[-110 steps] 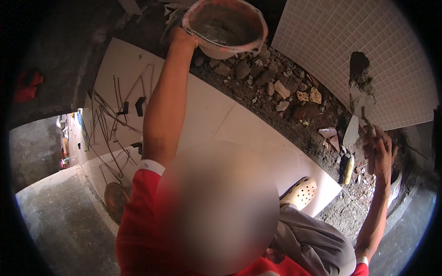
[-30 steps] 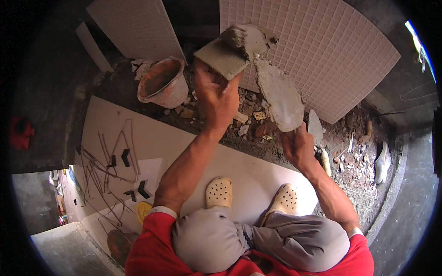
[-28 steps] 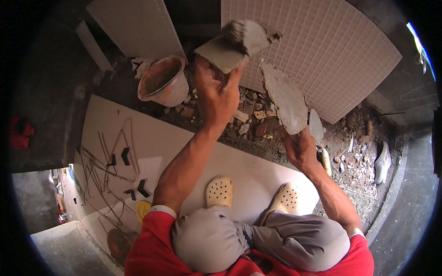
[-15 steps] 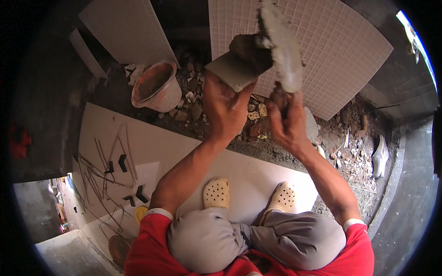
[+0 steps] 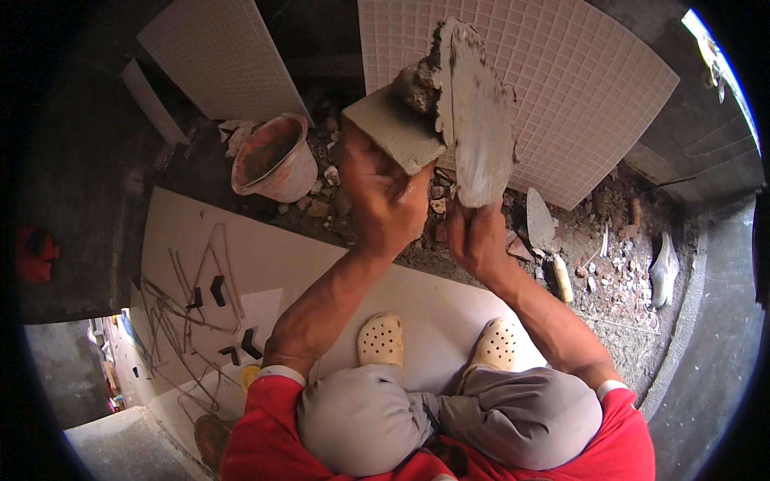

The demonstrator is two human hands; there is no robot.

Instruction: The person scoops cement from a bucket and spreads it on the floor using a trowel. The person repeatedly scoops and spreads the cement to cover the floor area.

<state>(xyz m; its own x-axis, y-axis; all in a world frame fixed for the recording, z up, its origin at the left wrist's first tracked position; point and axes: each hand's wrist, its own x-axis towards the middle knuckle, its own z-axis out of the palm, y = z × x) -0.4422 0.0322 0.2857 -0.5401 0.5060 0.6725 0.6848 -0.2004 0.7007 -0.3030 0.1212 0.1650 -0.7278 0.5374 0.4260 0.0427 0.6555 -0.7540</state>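
Note:
In my left hand is a small flat piece of tile, gripped from beneath and tilted, with a lump of wet grey mortar at its far edge. My right hand is closed around the near end of a long flat board, smeared with mortar and held upright on edge. The board presses against the mortar lump beside the tile piece. How the right fingers wrap its near end is partly hidden.
A mortar-stained bucket stands on rubble at the left. Large gridded tiles lean behind. A trowel lies right of my right hand. Bent metal rods and black angled pieces lie on the pale sheet near my feet.
The board has come nearer and left, turning its broad side toward me against the mortar. My right hand has moved down and left, uncovering the trowel. The tile piece has shifted slightly left.

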